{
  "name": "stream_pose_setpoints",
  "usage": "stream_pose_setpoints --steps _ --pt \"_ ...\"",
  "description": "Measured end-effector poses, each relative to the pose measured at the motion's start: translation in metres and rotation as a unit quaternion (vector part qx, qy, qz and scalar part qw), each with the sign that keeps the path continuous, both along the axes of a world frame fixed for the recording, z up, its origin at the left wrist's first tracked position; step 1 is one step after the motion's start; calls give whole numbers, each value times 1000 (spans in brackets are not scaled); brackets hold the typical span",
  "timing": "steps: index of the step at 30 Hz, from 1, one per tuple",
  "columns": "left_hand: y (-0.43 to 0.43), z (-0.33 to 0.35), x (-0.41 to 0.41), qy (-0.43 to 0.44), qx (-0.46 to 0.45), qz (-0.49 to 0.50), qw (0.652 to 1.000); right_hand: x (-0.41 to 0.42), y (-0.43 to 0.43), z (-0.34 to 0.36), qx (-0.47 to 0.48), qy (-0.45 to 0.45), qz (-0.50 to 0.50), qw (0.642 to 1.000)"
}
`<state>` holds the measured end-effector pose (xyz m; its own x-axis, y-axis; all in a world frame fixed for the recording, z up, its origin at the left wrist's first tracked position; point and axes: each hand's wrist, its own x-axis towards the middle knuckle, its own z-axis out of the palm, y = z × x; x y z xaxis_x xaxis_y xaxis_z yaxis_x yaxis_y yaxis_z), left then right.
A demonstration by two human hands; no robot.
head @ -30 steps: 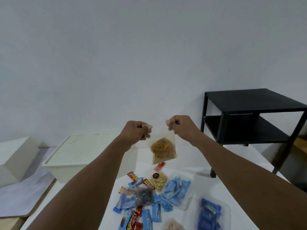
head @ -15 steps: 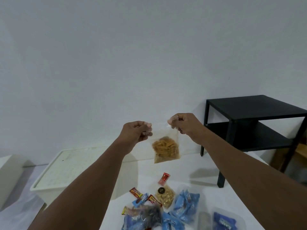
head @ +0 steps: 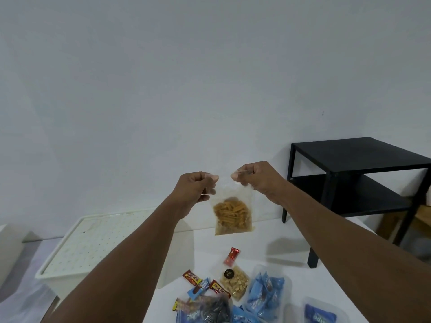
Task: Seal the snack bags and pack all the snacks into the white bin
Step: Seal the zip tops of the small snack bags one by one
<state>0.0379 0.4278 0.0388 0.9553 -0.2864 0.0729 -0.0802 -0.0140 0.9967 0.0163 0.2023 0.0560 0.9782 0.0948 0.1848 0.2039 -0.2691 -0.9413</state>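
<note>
A clear snack bag (head: 232, 213) with orange stick snacks hangs in the air above the white table. My left hand (head: 198, 188) pinches its top left corner and my right hand (head: 253, 177) pinches its top right corner. The white bin (head: 102, 243) stands at the left on the table, covered by a perforated lid. Below the bag lie a bag of peanuts (head: 234, 284), a small red candy (head: 232, 256), bags of blue wrapped snacks (head: 264, 297) and loose wrapped bars (head: 192, 277).
A black two-shelf side table (head: 359, 180) stands at the right against the wall. A white box (head: 9, 248) shows at the far left edge. The table edge runs along the lower left.
The view has tilted up and the snacks on the table sit lower in the frame. Both hands still hold the bag's top, now closer together along the seal.
</note>
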Motion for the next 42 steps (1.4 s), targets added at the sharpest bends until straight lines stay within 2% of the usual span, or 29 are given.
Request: stream_pose_setpoints --steps 6,12,16,20,27,31,36,42 --pt "-2 -2 6 -40 -7 40 998 -3 -7 -13 93 51 -5 994" --pt "-1 -8 5 31 -19 13 999 -4 -4 -19 72 13 -27 997" --pt "-2 -5 5 -13 45 16 999 -7 -3 -15 56 36 -14 998" --pt "-3 -8 8 -42 47 44 997 -8 -3 -19 93 75 8 993" --pt "-1 -9 5 -20 84 -12 996 -4 7 -19 46 20 -67 996" --pt "-4 -12 7 -39 109 -7 993 -6 14 -21 31 3 -55 998" --pt "-9 -14 7 -62 98 -9 993 -3 11 -28 5 36 -25 999" --pt "-22 -13 3 -25 106 -16 994 7 -2 -20 -33 -12 -12 999"
